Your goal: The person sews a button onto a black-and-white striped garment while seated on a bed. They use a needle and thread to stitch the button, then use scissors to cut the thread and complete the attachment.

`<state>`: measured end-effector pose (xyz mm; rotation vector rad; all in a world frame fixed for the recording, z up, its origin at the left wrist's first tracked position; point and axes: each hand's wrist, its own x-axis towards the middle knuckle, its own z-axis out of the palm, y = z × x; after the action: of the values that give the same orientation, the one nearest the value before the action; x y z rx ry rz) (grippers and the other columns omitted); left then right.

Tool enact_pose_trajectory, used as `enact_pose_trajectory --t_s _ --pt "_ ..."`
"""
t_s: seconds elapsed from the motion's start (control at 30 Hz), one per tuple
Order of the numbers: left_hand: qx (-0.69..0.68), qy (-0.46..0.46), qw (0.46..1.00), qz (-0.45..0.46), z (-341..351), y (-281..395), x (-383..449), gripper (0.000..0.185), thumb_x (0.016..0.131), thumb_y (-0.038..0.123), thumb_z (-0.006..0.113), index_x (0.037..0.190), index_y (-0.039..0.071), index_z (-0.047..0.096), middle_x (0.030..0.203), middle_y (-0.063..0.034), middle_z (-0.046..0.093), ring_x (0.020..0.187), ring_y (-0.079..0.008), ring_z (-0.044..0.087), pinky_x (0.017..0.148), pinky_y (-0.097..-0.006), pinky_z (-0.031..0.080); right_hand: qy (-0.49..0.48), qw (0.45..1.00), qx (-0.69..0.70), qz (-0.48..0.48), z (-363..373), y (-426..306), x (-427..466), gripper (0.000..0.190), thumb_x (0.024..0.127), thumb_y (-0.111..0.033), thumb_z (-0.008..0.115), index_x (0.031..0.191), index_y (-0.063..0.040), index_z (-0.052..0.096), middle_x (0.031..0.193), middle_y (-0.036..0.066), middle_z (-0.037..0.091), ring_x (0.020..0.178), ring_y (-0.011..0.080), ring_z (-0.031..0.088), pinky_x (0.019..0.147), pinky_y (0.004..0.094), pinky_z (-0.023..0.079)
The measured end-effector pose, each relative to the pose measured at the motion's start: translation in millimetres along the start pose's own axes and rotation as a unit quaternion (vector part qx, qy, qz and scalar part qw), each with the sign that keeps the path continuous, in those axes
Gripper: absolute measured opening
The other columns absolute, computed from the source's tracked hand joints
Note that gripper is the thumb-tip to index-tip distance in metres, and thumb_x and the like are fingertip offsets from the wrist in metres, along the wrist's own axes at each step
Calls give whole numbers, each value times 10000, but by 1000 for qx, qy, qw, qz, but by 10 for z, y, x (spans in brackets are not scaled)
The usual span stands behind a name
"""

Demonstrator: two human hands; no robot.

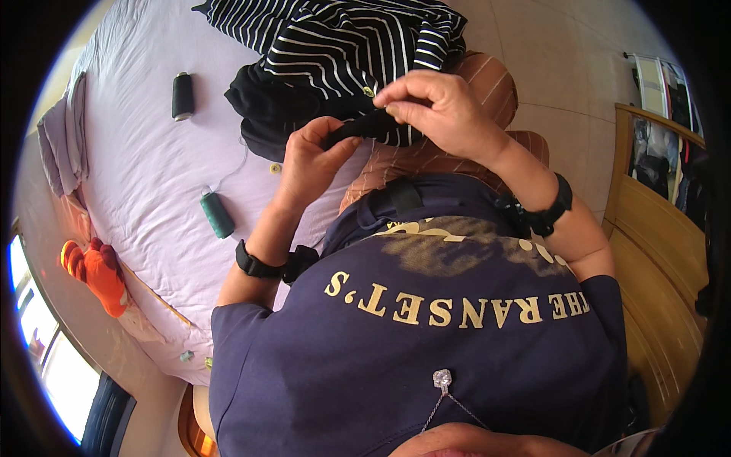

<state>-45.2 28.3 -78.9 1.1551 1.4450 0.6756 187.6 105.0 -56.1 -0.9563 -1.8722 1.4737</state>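
A black garment with white stripes (342,45) lies bunched over the bed's edge and my lap, with plain black fabric (274,108) at its near side. My left hand (314,154) pinches a black edge of it between thumb and fingers. Just to the right, my right hand (440,108) has thumb and index finger brought together at the cloth; whether a needle or thread is between them is too small to tell. A round yellowish button (368,91) shows on the striped cloth beside the right fingertips.
On the lilac bed sheet (137,165) are a black thread spool (183,96), a green thread spool (217,215) with a loose strand, and a small yellow round item (275,168). Orange fabric (104,280) and a thin stick (157,294) lie farther left. A wooden cabinet (657,223) stands right.
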Motion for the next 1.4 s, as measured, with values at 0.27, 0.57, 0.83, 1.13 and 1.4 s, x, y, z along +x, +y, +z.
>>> enact_pose_trajectory --t_s 0.27,0.57,0.83,1.13,1.4 --pt "-231 -105 962 -104 -203 17 87 85 911 82 730 971 31 697 803 41 656 704 -12 555 610 -186 434 -116 964 150 185 284 -46 -299 164 970 -73 652 1089 -4 740 953 9 691 808 77 622 753 228 525" --pt "-108 -82 991 -18 -181 62 16 111 916 61 716 982 -22 682 806 25 660 729 -22 549 617 -194 439 -119 929 245 251 441 -2 -308 178 966 -59 634 1121 15 679 952 13 674 781 71 608 744 226 533" --pt "60 -24 997 33 -146 87 -27 197 857 75 771 968 -43 658 751 -5 634 703 -38 511 606 -243 454 -97 908 292 284 482 4 -301 165 942 -2 618 1090 45 674 901 30 678 741 74 625 715 233 539" --pt "146 16 976 162 -98 164 -59 177 817 34 785 890 4 626 746 -10 565 682 -96 502 603 -257 429 -127 905 281 292 482 45 -286 181 971 -74 654 1131 7 676 958 14 659 787 72 594 725 215 518" --pt "234 73 924 294 -34 143 -67 232 733 12 818 872 5 633 810 -106 623 705 -281 604 644 -346 501 -108 889 316 312 502 72 -284 143 949 -45 664 1081 10 682 880 15 674 733 72 621 680 218 519"
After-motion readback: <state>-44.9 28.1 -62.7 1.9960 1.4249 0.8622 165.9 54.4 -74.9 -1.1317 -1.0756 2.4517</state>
